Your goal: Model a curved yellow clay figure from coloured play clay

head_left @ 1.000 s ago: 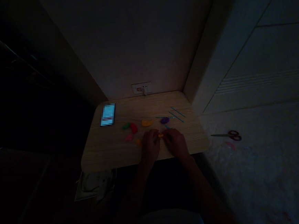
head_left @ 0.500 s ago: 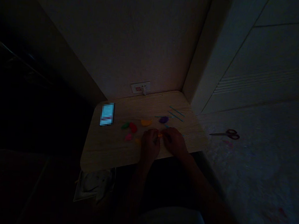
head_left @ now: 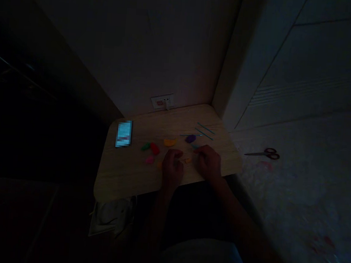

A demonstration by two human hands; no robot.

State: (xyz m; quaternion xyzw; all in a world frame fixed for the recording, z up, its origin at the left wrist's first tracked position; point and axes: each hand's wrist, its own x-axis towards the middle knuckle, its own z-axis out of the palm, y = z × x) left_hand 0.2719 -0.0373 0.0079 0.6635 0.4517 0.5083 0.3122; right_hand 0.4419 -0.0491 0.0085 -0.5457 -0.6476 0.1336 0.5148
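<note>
My left hand [head_left: 172, 168] rests at the front of the wooden table [head_left: 120, 180], fingers curved and apart, holding nothing visible. A small orange clay piece [head_left: 187, 160] lies between my hands. My right hand [head_left: 209, 163] has its fingertips closed at a blue modelling tool [head_left: 194, 146], whose other end the hand hides. Just beyond is a purple clay lump [head_left: 190, 138]. Left of it lies a yellow-orange clay lump [head_left: 170, 142]. Red clay [head_left: 154, 148], green clay [head_left: 145, 146] and pink clay [head_left: 149, 160] sit left of my left hand, which partly covers another orange piece [head_left: 159, 164].
A lit phone [head_left: 124, 134] lies at the table's left. Thin blue sticks [head_left: 205, 134] lie at the back right. Scissors [head_left: 271, 153] rest on a pale surface right of the table. A wall socket [head_left: 162, 101] with a plug is behind. The room is dim.
My hands have moved apart. The small orange clay piece that was between my fingers now lies on the table. My right fingers have come to the blue tool.
</note>
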